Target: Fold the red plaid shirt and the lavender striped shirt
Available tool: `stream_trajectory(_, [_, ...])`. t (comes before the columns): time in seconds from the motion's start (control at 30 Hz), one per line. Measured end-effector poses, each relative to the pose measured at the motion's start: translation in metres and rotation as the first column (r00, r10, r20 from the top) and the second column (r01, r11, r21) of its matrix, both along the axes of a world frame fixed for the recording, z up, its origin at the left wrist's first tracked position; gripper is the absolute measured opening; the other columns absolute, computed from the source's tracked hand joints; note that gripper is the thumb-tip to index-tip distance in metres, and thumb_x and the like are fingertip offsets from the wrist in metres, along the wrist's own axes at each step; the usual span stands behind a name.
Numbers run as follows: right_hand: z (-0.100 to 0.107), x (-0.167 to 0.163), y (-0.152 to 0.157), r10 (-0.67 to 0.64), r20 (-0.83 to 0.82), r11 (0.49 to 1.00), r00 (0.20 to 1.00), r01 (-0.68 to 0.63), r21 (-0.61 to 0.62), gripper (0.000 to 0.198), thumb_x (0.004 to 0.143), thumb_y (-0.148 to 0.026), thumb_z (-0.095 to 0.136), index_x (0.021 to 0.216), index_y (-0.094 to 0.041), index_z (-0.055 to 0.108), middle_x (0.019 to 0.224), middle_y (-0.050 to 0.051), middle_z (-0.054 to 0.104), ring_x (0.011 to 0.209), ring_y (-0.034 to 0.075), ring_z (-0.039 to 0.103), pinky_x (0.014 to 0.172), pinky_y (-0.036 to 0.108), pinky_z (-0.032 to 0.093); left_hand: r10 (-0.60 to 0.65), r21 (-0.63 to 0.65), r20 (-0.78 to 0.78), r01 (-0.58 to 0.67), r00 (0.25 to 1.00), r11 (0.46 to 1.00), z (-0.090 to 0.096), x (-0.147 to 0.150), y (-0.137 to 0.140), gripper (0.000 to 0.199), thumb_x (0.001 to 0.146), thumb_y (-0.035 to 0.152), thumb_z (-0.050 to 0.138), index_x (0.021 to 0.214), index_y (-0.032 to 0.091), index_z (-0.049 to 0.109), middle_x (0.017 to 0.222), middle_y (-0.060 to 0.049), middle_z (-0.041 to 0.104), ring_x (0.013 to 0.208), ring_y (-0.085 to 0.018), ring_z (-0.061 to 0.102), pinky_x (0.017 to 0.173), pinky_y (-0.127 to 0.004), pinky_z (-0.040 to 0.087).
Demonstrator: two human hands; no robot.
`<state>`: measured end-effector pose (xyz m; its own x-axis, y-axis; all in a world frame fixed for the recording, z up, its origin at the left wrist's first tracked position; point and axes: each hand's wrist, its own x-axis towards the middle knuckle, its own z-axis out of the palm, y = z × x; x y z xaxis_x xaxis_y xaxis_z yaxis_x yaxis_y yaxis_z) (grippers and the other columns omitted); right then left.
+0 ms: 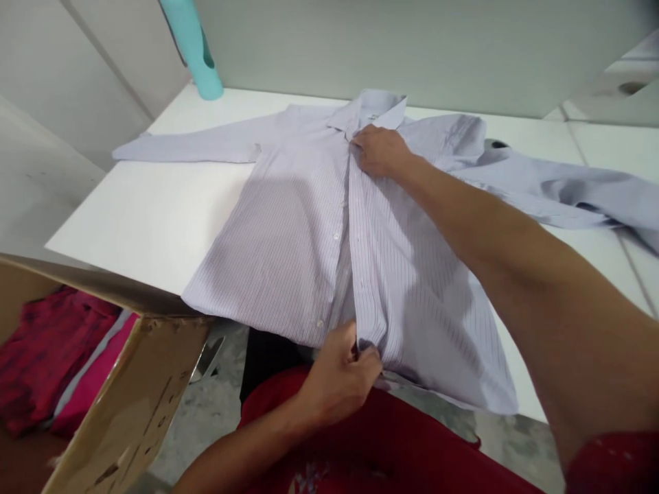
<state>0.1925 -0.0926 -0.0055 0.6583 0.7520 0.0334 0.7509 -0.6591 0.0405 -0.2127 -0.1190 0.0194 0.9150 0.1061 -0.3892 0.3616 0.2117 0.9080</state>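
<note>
A pale striped long-sleeved shirt (288, 226) lies front up across the table, its collar toward the wall and its hem hanging at the near edge. My left hand (342, 374) pinches the front placket near the hem. Up by the collar, my right hand (381, 151) has its fingers closed on the same placket edge. Between the two hands the front is parted, with small white buttons showing along one side. One sleeve stretches out to the left; the other lies creased to the right, partly behind my right forearm.
The white table (154, 213) runs along a grey-green panel (412, 55). A turquoise cylinder (198, 55) with a cut-out stands at the back left corner. Below on the left, a cardboard box (134, 398) holds folded red and pink clothes (56, 343).
</note>
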Motion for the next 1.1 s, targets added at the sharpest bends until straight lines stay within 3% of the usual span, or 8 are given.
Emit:
stream_trajectory(0.1, [0.005, -0.008, 0.001, -0.039, 0.011, 0.999, 0.999, 0.039, -0.018, 0.037, 0.101, -0.01, 0.047, 0.136, -0.01, 0.06, 0.146, 0.018, 0.055, 0.115, 0.025, 0.054, 0.103, 0.042, 0.043, -0.018, 0.026, 0.043, 0.017, 0.999, 1.0, 0.006, -0.019, 0.012, 0.022, 0.086, 0.028, 0.05, 0.07, 0.021, 0.037, 0.069, 0.004, 0.032, 0.066, -0.01, 0.028, 0.061, -0.027, 0.026])
stream_trajectory(0.3, [0.012, -0.02, 0.0, -0.063, -0.043, 0.998, 0.997, 0.064, 0.025, 0.041, 0.099, -0.008, 0.047, 0.138, -0.013, 0.061, 0.148, 0.015, 0.056, 0.114, 0.022, 0.053, 0.105, 0.04, 0.04, 0.053, 0.105, 0.051, -0.058, 0.997, 0.993, 0.012, -0.057, 0.043, 0.028, 0.096, 0.04, 0.051, 0.078, 0.018, 0.052, 0.076, 0.001, 0.045, 0.074, -0.013, 0.038, 0.068, -0.027, 0.034])
stream_trajectory(0.43, [0.015, -0.025, -0.002, -0.056, -0.042, 0.998, 0.998, 0.056, 0.003, 0.044, 0.099, -0.009, 0.045, 0.141, -0.012, 0.059, 0.153, 0.016, 0.052, 0.119, 0.024, 0.054, 0.107, 0.041, 0.041, 0.149, 0.249, 0.052, -0.157, 0.987, 0.956, -0.007, -0.07, 0.058, 0.028, 0.096, 0.041, 0.051, 0.08, 0.018, 0.056, 0.079, -0.001, 0.05, 0.077, -0.015, 0.042, 0.071, -0.027, 0.037])
stream_trajectory(0.53, [0.017, -0.026, -0.003, -0.05, -0.024, 0.998, 0.998, 0.049, -0.036, 0.045, 0.099, -0.01, 0.043, 0.141, -0.014, 0.058, 0.154, 0.016, 0.051, 0.12, 0.024, 0.054, 0.106, 0.043, 0.043, 0.128, 0.271, 0.031, -0.132, 0.991, 0.954, -0.032, -0.075, 0.057, 0.027, 0.095, 0.04, 0.05, 0.08, 0.019, 0.056, 0.081, -0.001, 0.052, 0.08, -0.016, 0.045, 0.074, -0.028, 0.038])
stream_trajectory(0.73, [0.017, -0.033, -0.004, -0.048, 0.044, 0.992, 0.998, 0.053, -0.117, 0.046, 0.097, -0.015, 0.045, 0.141, -0.012, 0.059, 0.152, 0.022, 0.052, 0.132, 0.034, 0.055, 0.106, 0.051, 0.049, -0.068, 0.294, -0.01, 0.068, 0.998, 0.953, -0.063, -0.094, 0.04, 0.035, 0.1, 0.042, 0.045, 0.073, 0.021, 0.037, 0.073, 0.002, 0.04, 0.071, -0.013, 0.036, 0.067, -0.028, 0.032])
stream_trajectory(0.87, [0.018, -0.046, -0.005, -0.021, 0.084, 0.991, 0.996, 0.032, -0.134, 0.05, 0.096, -0.015, 0.042, 0.142, -0.002, 0.06, 0.148, 0.029, 0.053, 0.14, 0.04, 0.052, 0.107, 0.055, 0.05, -0.177, 0.375, 0.031, 0.152, 0.984, 0.914, -0.073, -0.113, 0.041, 0.033, 0.106, 0.04, 0.04, 0.082, 0.02, 0.05, 0.083, 0.0, 0.056, 0.078, -0.015, 0.051, 0.074, -0.028, 0.041])
stream_trajectory(1.0, [0.015, -0.047, -0.008, -0.01, 0.09, 0.992, 0.996, 0.021, -0.121, 0.051, 0.094, -0.013, 0.043, 0.14, 0.003, 0.06, 0.147, 0.034, 0.052, 0.143, 0.043, 0.049, 0.108, 0.058, 0.049, -0.388, 0.517, 0.112, 0.28, 0.915, 0.809, -0.08, -0.112, 0.032, 0.036, 0.11, 0.034, 0.034, 0.093, 0.019, 0.062, 0.099, -0.006, 0.07, 0.095, -0.02, 0.065, 0.09, -0.033, 0.049])
stream_trajectory(1.1, [0.006, -0.035, -0.01, -0.03, 0.094, 0.992, 0.995, 0.041, -0.115, 0.051, 0.096, -0.015, 0.042, 0.142, -0.001, 0.059, 0.148, 0.034, 0.051, 0.144, 0.043, 0.046, 0.107, 0.06, 0.048, -0.589, 0.605, 0.235, 0.358, 0.773, 0.711, -0.081, -0.095, 0.018, 0.026, 0.105, 0.023, 0.042, 0.091, 0.021, 0.064, 0.104, -0.007, 0.073, 0.103, -0.022, 0.068, 0.094, -0.034, 0.05])
